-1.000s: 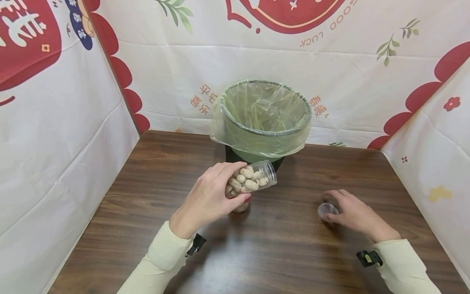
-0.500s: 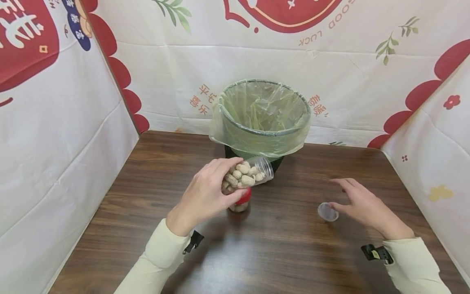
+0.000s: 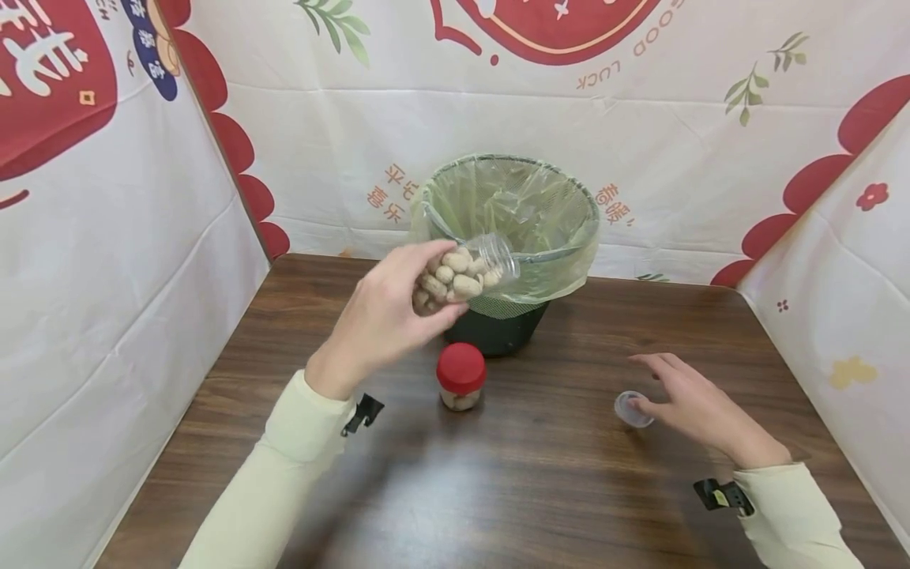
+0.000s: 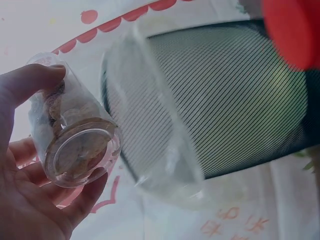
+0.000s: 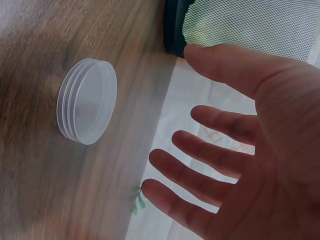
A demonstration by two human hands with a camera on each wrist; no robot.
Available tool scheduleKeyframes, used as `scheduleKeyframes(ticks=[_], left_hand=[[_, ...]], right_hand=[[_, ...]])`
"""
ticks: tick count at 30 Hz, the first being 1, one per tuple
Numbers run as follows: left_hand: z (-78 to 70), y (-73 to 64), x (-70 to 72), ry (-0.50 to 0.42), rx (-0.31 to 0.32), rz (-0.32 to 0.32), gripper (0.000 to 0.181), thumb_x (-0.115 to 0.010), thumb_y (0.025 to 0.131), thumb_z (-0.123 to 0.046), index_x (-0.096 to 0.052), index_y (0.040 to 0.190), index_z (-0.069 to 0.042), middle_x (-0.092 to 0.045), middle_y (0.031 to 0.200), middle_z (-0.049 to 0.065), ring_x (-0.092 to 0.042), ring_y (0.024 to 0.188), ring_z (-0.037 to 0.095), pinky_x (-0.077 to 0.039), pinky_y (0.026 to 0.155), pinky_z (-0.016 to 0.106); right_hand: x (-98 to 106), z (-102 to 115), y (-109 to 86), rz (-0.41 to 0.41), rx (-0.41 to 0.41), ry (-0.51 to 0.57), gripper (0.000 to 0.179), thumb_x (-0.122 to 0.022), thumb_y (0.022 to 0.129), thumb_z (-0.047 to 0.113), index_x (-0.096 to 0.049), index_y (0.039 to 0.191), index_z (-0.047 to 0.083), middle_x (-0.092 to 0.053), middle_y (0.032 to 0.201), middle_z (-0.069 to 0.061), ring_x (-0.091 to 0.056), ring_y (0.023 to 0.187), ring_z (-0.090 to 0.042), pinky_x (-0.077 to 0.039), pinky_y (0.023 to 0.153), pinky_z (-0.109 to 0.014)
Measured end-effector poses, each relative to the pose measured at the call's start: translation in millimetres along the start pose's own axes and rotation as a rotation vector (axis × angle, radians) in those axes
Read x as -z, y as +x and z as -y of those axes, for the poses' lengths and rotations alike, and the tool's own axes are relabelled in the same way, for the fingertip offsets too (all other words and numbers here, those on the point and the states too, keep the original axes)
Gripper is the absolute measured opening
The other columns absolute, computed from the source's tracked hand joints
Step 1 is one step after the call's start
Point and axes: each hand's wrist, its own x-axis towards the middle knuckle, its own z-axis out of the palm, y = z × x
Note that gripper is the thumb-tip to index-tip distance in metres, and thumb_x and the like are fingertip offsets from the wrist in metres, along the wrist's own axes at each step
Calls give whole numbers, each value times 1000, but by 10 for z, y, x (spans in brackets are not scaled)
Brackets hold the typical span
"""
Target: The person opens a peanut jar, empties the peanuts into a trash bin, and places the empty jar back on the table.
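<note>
My left hand (image 3: 387, 308) grips a clear plastic jar (image 3: 465, 275) of unshelled peanuts, tilted with its uncapped mouth to the right. In the head view the jar overlaps the near rim of a mesh trash bin (image 3: 498, 328) lined with a pale green bag (image 3: 554, 276). The left wrist view shows the jar's bottom (image 4: 82, 155), with thumb and fingers around its side. My right hand (image 3: 700, 415) hovers with relaxed, spread fingers and holds nothing. Beside it a clear round lid (image 5: 87, 102) lies on the table, its threaded rim showing.
A second jar with a red lid (image 3: 461, 369) stands upright on the wooden table (image 3: 540, 474), just in front of the bin. Printed white cloth (image 3: 341, 142) hangs behind the table and along both sides.
My left hand has lifted the peanut jar up and forward to the bin's rim, uncovering the red-lidded jar. My right hand has come away from the clear lid, leaving it on the table.
</note>
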Motion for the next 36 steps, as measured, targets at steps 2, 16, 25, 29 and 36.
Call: scheduleKeyframes(ticks=[2,16,25,29,36], left_hand=[[28,114,68,4,-10,-6,63,-89,87,-19,-63,143,-1,-71,134,15,-67,119,27,-59,101,41],[218,900,506,76,25,41,57,-81,93,-17,-61,144,-2,-71,133,15,-66,118,28,-56,105,41],[350,1261,618,195,35,137,56,-75,95,-19,-61,147,-5,-70,136,13,-64,121,28,-52,107,43],[382,1363,596,272,9,198,58,-74,96,-20,-58,149,-4,-67,143,14,-62,132,30,-48,116,44],[420,1457,487,326,-11,288,59,-74,96,-21,-56,150,-3,-65,144,17,-59,136,35,-46,119,48]], right_hand=[[-5,11,-6,-2,0,3,71,-84,94,28,-53,151,-1,-56,145,-31,-62,126,-51,-56,93,-69],[160,260,-40,-281,162,-7,54,-82,96,22,-61,142,3,-62,142,-23,-57,133,-45,-47,102,-68],[320,519,-22,-351,200,10,53,-82,97,20,-61,144,8,-62,145,-15,-59,134,-35,-48,103,-60],[463,647,89,-397,225,15,47,-78,99,16,-62,142,5,-65,138,-16,-63,123,-34,-51,98,-56],[941,909,564,-431,97,174,41,-55,112,35,-63,140,5,-75,114,-15,-70,88,-11,-49,77,-21]])
